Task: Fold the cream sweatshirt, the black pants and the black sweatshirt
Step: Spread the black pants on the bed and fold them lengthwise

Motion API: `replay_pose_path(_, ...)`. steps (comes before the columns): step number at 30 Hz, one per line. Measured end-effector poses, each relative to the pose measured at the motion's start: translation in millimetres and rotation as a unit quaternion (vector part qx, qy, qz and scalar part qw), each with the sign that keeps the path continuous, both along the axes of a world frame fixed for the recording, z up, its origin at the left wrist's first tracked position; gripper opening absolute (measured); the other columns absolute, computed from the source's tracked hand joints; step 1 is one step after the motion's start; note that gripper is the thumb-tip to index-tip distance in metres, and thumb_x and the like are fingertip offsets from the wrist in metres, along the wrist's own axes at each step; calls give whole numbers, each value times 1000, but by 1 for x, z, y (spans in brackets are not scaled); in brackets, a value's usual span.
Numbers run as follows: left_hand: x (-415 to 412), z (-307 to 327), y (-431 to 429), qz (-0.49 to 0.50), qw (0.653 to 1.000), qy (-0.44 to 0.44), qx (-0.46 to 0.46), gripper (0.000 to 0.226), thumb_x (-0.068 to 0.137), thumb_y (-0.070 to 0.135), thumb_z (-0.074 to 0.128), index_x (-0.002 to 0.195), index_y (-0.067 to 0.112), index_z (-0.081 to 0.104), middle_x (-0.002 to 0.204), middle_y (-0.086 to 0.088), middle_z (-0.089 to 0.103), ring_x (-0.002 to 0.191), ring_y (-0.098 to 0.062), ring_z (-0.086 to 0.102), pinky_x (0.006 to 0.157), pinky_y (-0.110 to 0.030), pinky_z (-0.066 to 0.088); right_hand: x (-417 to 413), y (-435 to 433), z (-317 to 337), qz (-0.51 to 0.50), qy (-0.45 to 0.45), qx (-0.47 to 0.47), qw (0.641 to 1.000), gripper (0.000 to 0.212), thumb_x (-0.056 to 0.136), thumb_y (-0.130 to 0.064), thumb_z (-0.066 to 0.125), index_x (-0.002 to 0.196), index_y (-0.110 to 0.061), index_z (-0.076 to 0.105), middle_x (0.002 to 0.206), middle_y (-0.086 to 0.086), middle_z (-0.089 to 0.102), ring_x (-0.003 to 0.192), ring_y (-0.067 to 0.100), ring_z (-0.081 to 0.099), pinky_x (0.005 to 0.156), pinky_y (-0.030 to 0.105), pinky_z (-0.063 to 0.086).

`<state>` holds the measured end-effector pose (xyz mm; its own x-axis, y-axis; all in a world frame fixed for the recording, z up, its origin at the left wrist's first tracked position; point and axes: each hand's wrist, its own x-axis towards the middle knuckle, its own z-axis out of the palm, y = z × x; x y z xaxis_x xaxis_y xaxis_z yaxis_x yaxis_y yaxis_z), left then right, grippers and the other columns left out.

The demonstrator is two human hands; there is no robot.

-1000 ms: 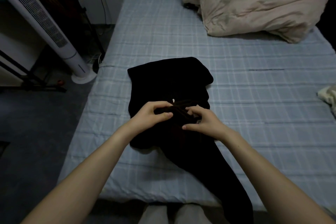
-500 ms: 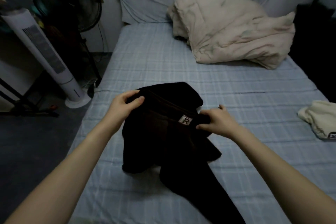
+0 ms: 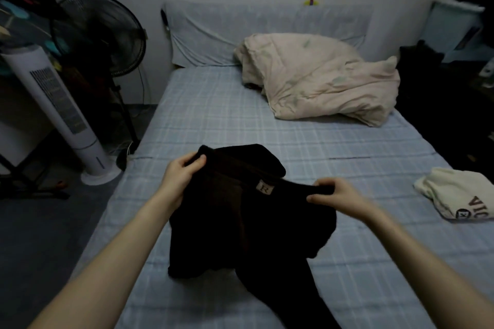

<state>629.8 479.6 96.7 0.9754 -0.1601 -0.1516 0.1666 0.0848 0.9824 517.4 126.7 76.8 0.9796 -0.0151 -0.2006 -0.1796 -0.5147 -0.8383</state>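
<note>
Left hand: curled round the far-left corner of the black garment, thumb on top, cloth raised off the bed.
Right hand: gripping the same top edge further right, fingers wrapped over the hem.
Between the hands: the edge is pulled nearly taut, and a small pale label sits on it.
Black garment: middle of the bed, near side. The body bunches below the grip and one long part trails toward the person. It's too dark to say whether it's the pants or the sweatshirt, though that trailing part may be a leg.
Handling: soft, limp and fairly light, so it will sag wherever it isn't held. Hold the two ends of the edge, well apart, and it should hang flat. A middle grip would likely bunch it.
Cream sweatshirt: right side of the bed, well apart, apparently folded already, print facing up.
Further out: a crumpled blanket near the pillow, and a tower fan on the floor to the left.
</note>
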Motion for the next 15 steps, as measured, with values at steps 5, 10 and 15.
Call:
replay_pose_path(5,-12,-38,9,21,997,56,40,21,94,16,63,113,10,69,106,-9,73,100,-22,69,86,-27,57,-35,12,-43,-70,15,161,984,21,82,-8,77,99,-9,64,83,13,71,78,29,70,67,31,56)
replay_pose_path(10,-11,-69,29,47,982,174,58,45,93,21,66,133,2,57,119,-15,68,105,-26,67,87,-34,53,-52,13,-44,-20,-9,267,963,29,90,8,61,111,-11,55,98,16,71,85,28,70,74,35,56)
replay_pose_path(15,-21,-74,37,49,979,188,60,32,94,16,64,125,9,60,117,-17,66,99,-26,67,81,-34,55,-55,15,-50,54,8,135,989,33,91,13,53,89,-6,79,99,1,75,98,14,70,84,22,53)
